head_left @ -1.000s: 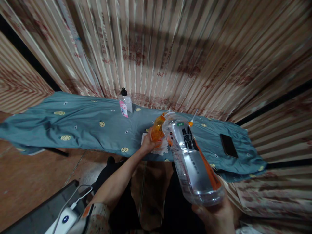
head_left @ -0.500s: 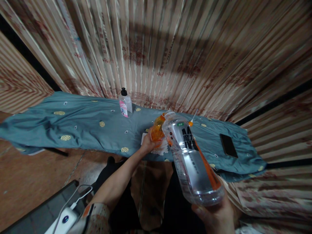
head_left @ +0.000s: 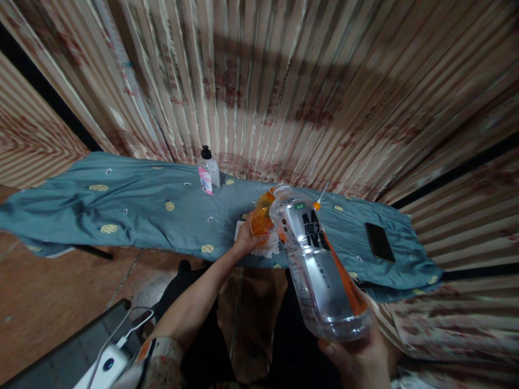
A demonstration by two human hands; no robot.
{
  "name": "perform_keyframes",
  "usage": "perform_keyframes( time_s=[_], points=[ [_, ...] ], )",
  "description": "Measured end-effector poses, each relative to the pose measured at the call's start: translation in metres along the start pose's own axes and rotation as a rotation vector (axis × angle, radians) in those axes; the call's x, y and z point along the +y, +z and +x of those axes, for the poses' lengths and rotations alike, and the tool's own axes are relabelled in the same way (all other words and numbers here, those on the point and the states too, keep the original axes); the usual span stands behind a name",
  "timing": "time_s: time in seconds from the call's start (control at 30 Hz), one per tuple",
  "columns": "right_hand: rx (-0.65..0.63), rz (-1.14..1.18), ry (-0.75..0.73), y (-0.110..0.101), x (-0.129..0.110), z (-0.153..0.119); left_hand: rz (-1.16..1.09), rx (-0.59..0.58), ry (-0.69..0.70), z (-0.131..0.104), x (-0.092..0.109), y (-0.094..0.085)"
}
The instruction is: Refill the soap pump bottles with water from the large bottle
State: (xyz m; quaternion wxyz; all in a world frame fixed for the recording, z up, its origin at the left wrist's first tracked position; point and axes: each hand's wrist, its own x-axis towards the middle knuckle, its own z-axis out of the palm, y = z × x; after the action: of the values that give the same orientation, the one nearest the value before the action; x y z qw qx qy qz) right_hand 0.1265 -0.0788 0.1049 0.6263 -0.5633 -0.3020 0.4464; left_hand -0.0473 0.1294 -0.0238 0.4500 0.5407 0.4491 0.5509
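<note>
My left hand (head_left: 246, 239) is wrapped round an orange see-through bottle (head_left: 261, 215) above a white paper tissue (head_left: 270, 248) on the cloth. Held by its base in my right hand (head_left: 359, 354) is a large clear plastic drink bottle (head_left: 318, 265) with a silver and orange label. It is tilted, its neck down and away from me, and its mouth meets the rim of the orange bottle. Whether liquid passes between them I cannot make out. Behind them lies an orange cap with a white stem (head_left: 317, 205), like a pump top.
A clear bottle with a black cap and pink label (head_left: 208, 175) stands at the back of the cloth-covered table (head_left: 141, 205). A black phone (head_left: 380, 242) lies on the right. At lower left a white power bank (head_left: 108, 364) has a cable plugged in. Striped curtains (head_left: 251, 81) hang behind.
</note>
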Motion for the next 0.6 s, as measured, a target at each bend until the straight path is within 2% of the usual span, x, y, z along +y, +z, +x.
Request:
perform_keyframes(
  time_s=[0.33,0.6],
  points=[
    [-0.005,-0.02,-0.008,-0.0008,0.0003,0.0002,-0.043,-0.017,0.038,0.0009,-0.0075,0.0003],
    [-0.007,-0.043,-0.008,-0.0034,0.0017,0.0008,-0.031,-0.019,0.039,0.0003,-0.0039,0.0001]
  ],
)
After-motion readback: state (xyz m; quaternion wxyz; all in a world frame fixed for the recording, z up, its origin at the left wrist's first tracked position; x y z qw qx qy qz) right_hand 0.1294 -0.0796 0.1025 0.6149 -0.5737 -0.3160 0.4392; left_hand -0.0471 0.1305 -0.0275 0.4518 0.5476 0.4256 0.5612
